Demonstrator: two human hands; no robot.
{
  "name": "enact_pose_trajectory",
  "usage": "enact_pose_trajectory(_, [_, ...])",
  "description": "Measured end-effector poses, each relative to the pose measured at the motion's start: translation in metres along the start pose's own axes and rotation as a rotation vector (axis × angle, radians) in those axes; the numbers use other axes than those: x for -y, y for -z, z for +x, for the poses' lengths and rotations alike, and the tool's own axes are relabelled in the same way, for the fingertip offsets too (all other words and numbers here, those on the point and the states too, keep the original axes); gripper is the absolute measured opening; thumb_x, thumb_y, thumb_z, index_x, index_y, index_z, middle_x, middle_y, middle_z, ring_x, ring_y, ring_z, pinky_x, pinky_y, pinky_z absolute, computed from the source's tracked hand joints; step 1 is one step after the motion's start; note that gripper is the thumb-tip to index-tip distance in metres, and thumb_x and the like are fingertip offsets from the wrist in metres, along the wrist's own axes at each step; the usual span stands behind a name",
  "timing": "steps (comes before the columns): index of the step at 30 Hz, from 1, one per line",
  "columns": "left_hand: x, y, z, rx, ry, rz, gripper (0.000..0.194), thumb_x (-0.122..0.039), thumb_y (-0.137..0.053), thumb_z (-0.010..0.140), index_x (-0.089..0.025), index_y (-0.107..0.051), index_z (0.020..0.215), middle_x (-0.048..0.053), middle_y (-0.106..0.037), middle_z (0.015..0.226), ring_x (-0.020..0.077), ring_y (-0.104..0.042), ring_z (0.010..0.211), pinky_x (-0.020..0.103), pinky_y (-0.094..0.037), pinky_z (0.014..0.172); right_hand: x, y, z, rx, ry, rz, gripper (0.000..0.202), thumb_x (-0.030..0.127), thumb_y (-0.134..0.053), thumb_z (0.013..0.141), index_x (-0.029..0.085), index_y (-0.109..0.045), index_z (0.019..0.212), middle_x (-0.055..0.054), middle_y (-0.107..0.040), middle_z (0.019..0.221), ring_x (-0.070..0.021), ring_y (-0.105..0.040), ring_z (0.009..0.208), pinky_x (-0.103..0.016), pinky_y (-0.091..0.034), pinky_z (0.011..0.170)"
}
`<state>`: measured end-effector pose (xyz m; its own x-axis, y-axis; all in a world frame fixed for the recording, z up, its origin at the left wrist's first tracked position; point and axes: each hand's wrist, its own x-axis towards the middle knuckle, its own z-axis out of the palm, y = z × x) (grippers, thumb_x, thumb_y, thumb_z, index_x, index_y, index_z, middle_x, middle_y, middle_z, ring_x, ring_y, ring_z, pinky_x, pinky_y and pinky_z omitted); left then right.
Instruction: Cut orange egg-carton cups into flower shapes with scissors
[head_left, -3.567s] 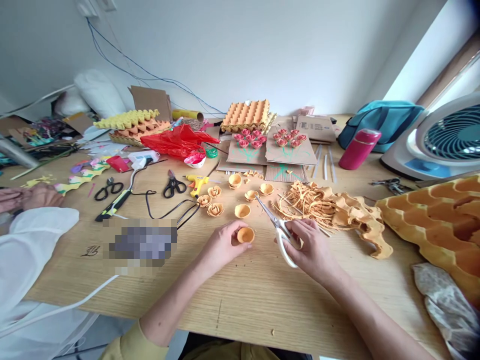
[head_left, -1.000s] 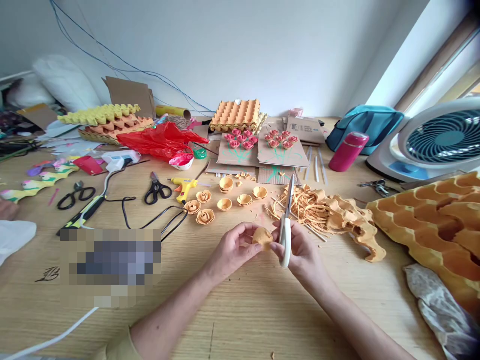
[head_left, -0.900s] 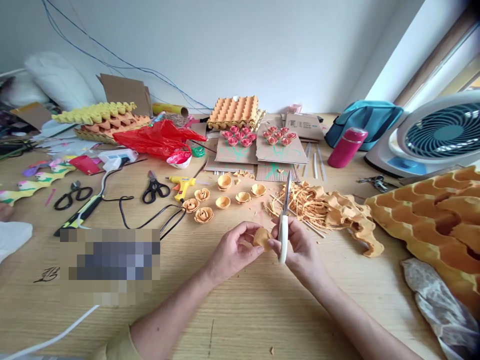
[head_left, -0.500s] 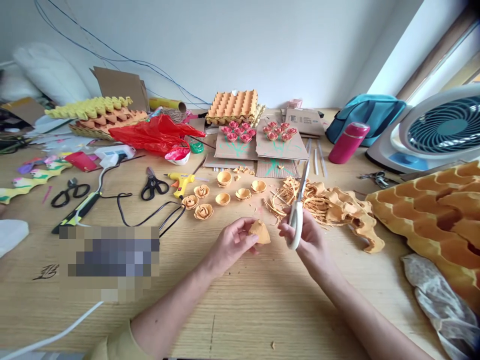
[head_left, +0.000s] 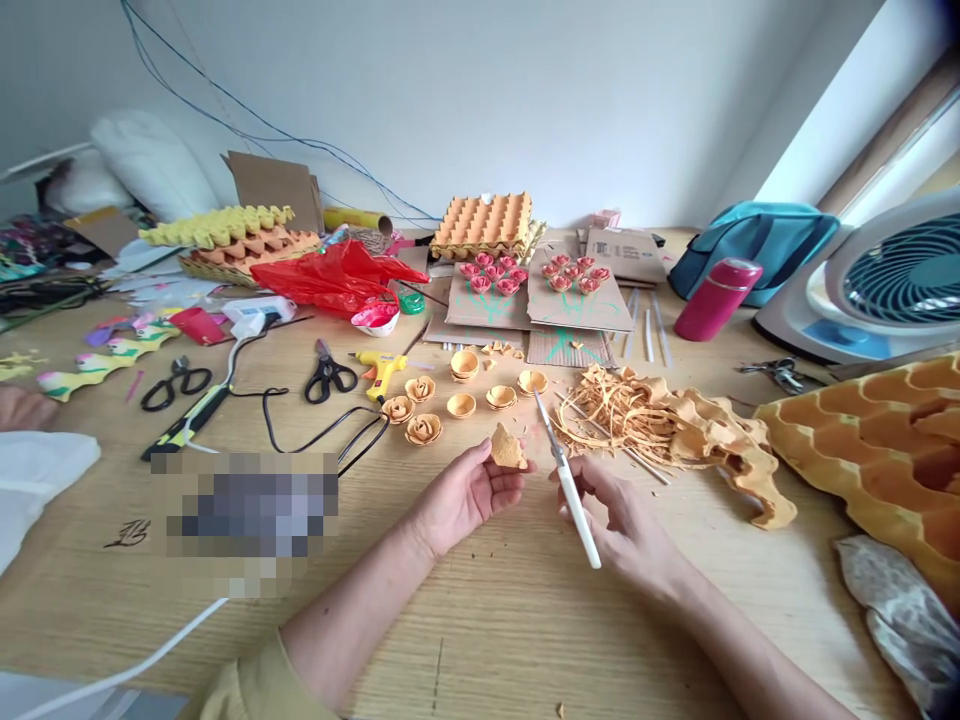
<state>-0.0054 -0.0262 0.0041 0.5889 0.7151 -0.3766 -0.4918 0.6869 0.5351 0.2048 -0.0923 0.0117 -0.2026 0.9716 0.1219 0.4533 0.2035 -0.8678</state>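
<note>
Between the fingers of my left hand (head_left: 469,495) is a small orange egg-carton piece (head_left: 508,448), palm turned partly up. My right hand (head_left: 619,515) is closed on white-handled scissors (head_left: 574,505), whose blades point up and left, a short way right of the piece. Behind my hands sit several plain carton cups (head_left: 461,405) and a few rose-shaped carton flowers (head_left: 424,429). A heap of orange carton scraps (head_left: 622,410) lies beyond my right hand.
A yellow glue gun (head_left: 381,372) and black scissors (head_left: 328,375) lie at left centre. Cardboard sheets with red flowers (head_left: 577,300) stand behind. Large orange egg trays (head_left: 877,430), a pink bottle (head_left: 718,300) and a fan (head_left: 900,270) are right. Part of another person's hand (head_left: 26,408) shows at far left.
My left hand has turned its palm upward, and the carton piece is tilted differently. The scissors have swung from pointing up to pointing up-left. The view has shifted slightly left.
</note>
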Motion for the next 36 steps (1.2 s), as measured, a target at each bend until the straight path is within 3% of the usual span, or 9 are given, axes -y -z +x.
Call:
enact_pose_trajectory(5, [-0.003,0.001,0.001,0.025,-0.037,-0.069,0.033,-0.024,-0.047,0.098,-0.003,-0.062,0.118,0.018,-0.075,0.097,0.0145,-0.071,0.075,0.024,-0.059,0.072,-0.004,0.001,0.001,0.039,0.025,-0.142,0.019,0.038,-0.054,0.092,0.020,-0.053,0.088,-0.002,-0.056,0.080,-0.0184,-0.050,0.073,-0.031,-0.042,0.067])
enact_pose_trajectory(9, [-0.006,0.002,-0.001,0.074,-0.076,-0.080,0.042,-0.021,-0.050,0.094,-0.005,-0.054,0.132,0.018,-0.074,0.104,0.0153,-0.070,0.079,0.025,-0.057,0.076,-0.006,0.002,0.001,0.007,0.036,-0.178,0.019,0.037,-0.055,0.092,0.020,-0.053,0.084,0.000,-0.055,0.074,-0.0174,-0.049,0.069,-0.030,-0.041,0.063])
enact_pose_trajectory(13, [-0.007,0.001,-0.004,0.167,-0.092,-0.064,0.052,-0.019,-0.056,0.086,-0.009,-0.052,0.137,0.017,-0.073,0.107,0.0164,-0.068,0.077,0.025,-0.054,0.069,-0.009,0.003,-0.001,-0.029,0.093,-0.147,0.019,0.036,-0.053,0.094,0.019,-0.056,0.086,-0.001,-0.057,0.075,-0.0171,-0.051,0.069,-0.029,-0.043,0.065])
enact_pose_trajectory(22, [-0.004,0.007,-0.002,0.266,-0.124,0.024,0.049,-0.021,-0.064,0.079,-0.013,-0.064,0.127,0.015,-0.071,0.113,0.0171,-0.065,0.078,0.025,-0.045,0.063,-0.009,0.004,-0.003,-0.055,0.158,-0.138,0.020,0.035,-0.052,0.096,0.020,-0.055,0.084,0.000,-0.055,0.074,-0.0165,-0.051,0.068,-0.029,-0.043,0.065])
enact_pose_trajectory(28, [0.005,0.005,-0.002,0.352,0.004,0.161,0.049,-0.018,-0.072,0.071,-0.016,-0.066,0.120,0.014,-0.070,0.117,0.0156,-0.066,0.077,0.023,-0.043,0.061,-0.012,0.014,-0.005,-0.122,0.123,-0.078,0.019,0.036,-0.052,0.096,0.021,-0.055,0.083,-0.003,-0.061,0.079,-0.0195,-0.056,0.074,-0.032,-0.046,0.068])
enact_pose_trajectory(32, [0.005,0.005,-0.002,0.325,-0.023,0.136,0.048,-0.023,-0.074,0.075,-0.016,-0.064,0.122,0.013,-0.073,0.106,0.0130,-0.065,0.072,0.022,-0.046,0.063,-0.014,0.016,-0.004,-0.117,0.120,-0.086,0.020,0.038,-0.050,0.097,0.022,-0.056,0.088,-0.003,-0.062,0.080,-0.0207,-0.058,0.075,-0.033,-0.046,0.069])
enact_pose_trajectory(36, [0.002,0.009,0.000,0.226,-0.100,0.064,0.044,-0.030,-0.073,0.081,-0.012,-0.064,0.120,0.014,-0.073,0.104,0.0124,-0.065,0.075,0.022,-0.050,0.066,-0.011,0.010,-0.003,0.000,0.145,-0.221,0.018,0.036,-0.047,0.098,0.021,-0.054,0.090,-0.004,-0.060,0.080,-0.0202,-0.055,0.073,-0.034,-0.046,0.069])
